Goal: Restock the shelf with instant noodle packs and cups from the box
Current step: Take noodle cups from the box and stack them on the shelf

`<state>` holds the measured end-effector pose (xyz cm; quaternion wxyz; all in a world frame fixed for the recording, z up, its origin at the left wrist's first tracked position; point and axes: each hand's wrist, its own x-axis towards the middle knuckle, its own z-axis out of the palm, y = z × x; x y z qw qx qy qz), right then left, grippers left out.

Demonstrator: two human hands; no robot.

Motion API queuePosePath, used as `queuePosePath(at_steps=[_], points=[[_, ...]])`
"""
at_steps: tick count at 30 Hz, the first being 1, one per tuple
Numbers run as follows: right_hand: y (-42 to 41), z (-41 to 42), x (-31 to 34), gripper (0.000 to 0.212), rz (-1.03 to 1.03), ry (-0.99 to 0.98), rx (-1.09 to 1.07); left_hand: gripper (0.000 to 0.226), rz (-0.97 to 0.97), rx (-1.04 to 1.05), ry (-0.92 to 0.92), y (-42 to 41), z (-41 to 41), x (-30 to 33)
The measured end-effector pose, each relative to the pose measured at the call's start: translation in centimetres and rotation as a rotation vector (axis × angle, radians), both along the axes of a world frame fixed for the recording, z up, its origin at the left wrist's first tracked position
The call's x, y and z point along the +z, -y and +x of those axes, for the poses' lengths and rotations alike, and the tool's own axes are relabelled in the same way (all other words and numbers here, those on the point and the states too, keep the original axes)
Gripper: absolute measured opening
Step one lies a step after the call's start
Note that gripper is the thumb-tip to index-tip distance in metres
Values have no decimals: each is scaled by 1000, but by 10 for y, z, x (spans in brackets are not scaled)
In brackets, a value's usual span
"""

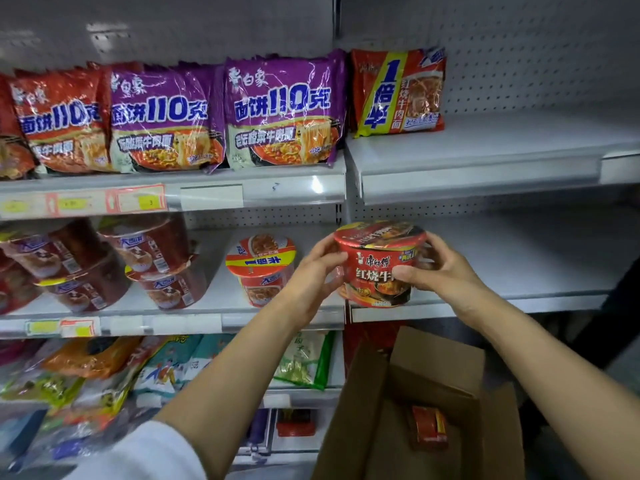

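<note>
Two hands hold one red noodle bowl [379, 263] upright at the front edge of the middle shelf [519, 271], just right of the upright that divides the two shelf bays. The left hand [313, 271] cups the bowl's left side with fingers curled round its rim and wall; the right hand [440, 266] grips the right side, thumb across the front label and fingers wrapped behind. Whether the bowl's base touches the shelf I cannot tell.

Left of the bowl on the same level stands a single orange cup [261, 268], and further left lie several dark red cups [156, 261], stacked and tipped on their sides. On the top shelf [485, 157] a row of purple packs [282, 109] and a red pack [59, 116] stand on end, with one orange pack [398, 91] leaning at the left end of the right bay.

Below the hands sits an open cardboard box [436, 362], flaps up, with a red pack [429, 427] visible inside. Bagged goods [104, 372] fill the lower shelf at the left.
</note>
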<state>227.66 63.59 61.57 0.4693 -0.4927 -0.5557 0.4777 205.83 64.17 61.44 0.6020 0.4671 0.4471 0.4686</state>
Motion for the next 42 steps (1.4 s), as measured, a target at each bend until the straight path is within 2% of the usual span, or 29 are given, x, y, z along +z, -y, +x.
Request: queuePosePath(at_steps=[6, 11, 13, 17, 19, 23, 25, 31, 35, 42], points=[[-53, -4, 9, 106, 14, -54, 48, 63, 105, 38, 10, -37, 5, 4], [-87, -11, 11, 76, 6, -63, 62, 66, 111, 81, -39, -67, 7, 4], [-97, -11, 6, 71, -3, -54, 78, 65, 109, 103, -64, -72, 8, 3], [-108, -11, -11, 80, -20, -19, 104, 90, 112, 111, -128, -75, 9, -11], [-111, -10, -16, 83, -29, -10, 111, 96, 121, 112, -152, -75, 8, -16], [-115, -9, -18, 106, -40, 100, 147, 91, 125, 114, -166, -79, 7, -16], [-115, -10, -17, 108, -43, 131, 159, 91, 119, 102, -192, -83, 5, -17], [-115, -10, -21, 98, -49, 111, 142, 85, 67, 59, -278, -82, 1, -18], [-113, -13, -24, 82, -10, 147, 89, 79, -13, 55, -283, -82, 1, -27], [-114, -14, -35, 77, -83, 126, 76, 72, -46, 48, -332, -88, 2, -32]])
